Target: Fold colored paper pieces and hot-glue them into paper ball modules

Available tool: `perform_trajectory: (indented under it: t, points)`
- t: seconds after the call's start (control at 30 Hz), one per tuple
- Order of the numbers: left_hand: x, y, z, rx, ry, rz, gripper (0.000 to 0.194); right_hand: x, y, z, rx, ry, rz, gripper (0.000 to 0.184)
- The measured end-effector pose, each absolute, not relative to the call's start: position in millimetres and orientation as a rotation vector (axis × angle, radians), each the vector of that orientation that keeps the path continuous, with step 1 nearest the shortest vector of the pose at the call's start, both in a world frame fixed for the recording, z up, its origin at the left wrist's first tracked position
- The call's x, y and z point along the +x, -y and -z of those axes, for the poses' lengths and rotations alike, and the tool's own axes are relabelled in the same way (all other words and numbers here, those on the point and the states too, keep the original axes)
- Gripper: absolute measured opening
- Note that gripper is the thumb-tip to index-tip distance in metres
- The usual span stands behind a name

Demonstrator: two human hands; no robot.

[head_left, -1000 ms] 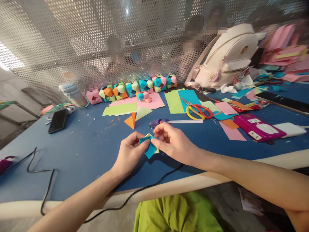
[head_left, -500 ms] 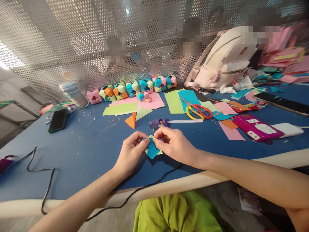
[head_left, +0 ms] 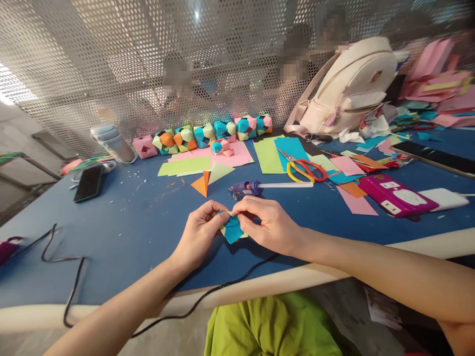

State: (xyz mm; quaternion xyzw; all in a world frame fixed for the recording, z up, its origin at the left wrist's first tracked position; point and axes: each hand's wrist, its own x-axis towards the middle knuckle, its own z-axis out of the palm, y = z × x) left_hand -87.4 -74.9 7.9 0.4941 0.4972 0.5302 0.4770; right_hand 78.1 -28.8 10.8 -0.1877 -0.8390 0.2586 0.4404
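A small folded origami paper piece (head_left: 233, 232), blue with pale green edges, is pinched between my two hands above the near part of the blue table. My left hand (head_left: 202, 227) grips its left upper edge between thumb and fingers. On the right upper edge, my right hand (head_left: 269, 225) is closed with thumb and forefinger close to the top corner. Fingers hide parts of the paper's sides. Just beyond lies a purple glue gun (head_left: 245, 189) with a white glue stick in its back. An orange folded paper (head_left: 201, 184) and a pale green one (head_left: 219, 172) lie behind it.
Several origami paper balls (head_left: 204, 135) line the perforated metal screen (head_left: 129, 64). Scissors (head_left: 302, 167) rest on coloured sheets to the right, near a magenta power strip (head_left: 399, 196) and a backpack (head_left: 347, 91). A bottle (head_left: 113, 143) and phone (head_left: 89, 184) stand left. A black cable (head_left: 208, 299) crosses the front edge.
My right thumb and fingers have shifted slightly at the paper's top corner, and the paper has tilted a little. Both hands keep their hold near the same spot.
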Motion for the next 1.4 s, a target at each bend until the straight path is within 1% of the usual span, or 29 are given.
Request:
perform_trajectory:
  t: [0.1, 0.4, 0.57, 0.7, 0.8, 0.97, 1.07, 1.2, 1.27, 1.4]
  points:
    - [-87.1, 75.4, -8.4, 1.243, -1.241, -1.281, 0.015, 78.1, 27.9, -10.1, -0.446, 2.096, -0.566, 0.012]
    - [-87.1, 75.1, -8.9, 1.26, -1.219, -1.251, 0.015, 78.6, 26.4, -5.8, -0.394, 2.124, -0.371, 0.015]
    - [-87.8, 75.9, -10.6, 1.347, -1.296, -1.235, 0.018, 78.4, 28.4, -6.7, -0.388, 2.128, -0.393, 0.015]
    - [-88.6, 78.8, -12.7, 1.475, -1.393, -1.253, 0.017, 77.9, 31.8, -10.3, -0.488, 2.11, -0.501, 0.005]
    - [-86.2, 81.3, -13.9, 1.55, -1.455, -1.258, 0.014, 78.2, 32.6, -10.2, -0.519, 2.127, -0.49, 0.012]
    - [-79.1, 84.8, -14.9, 1.71, -1.534, -1.245, 0.003, 80.9, 30.2, -4.9, -0.481, 2.227, -0.312, 0.016]
    - [-79.4, 85.5, -12.6, 1.813, -1.543, -1.247, 0.007, 81.6, 28.5, -4.0, -0.454, 2.277, -0.281, 0.018]
    - [-83.1, 84.9, -10.3, 1.759, -1.584, -1.284, 0.009, 80.7, 28.1, -8.2, -0.493, 2.212, -0.439, 0.009]
    - [-83.6, 84.4, -11.1, 1.674, -1.585, -1.31, 0.009, 80.6, 27.9, -9.5, -0.514, 2.188, -0.459, 0.007]
    - [-81.7, 83.6, -14.3, 1.633, -1.549, -1.254, 0.006, 81.6, 26.5, -6.1, -0.464, 2.233, -0.278, 0.016]
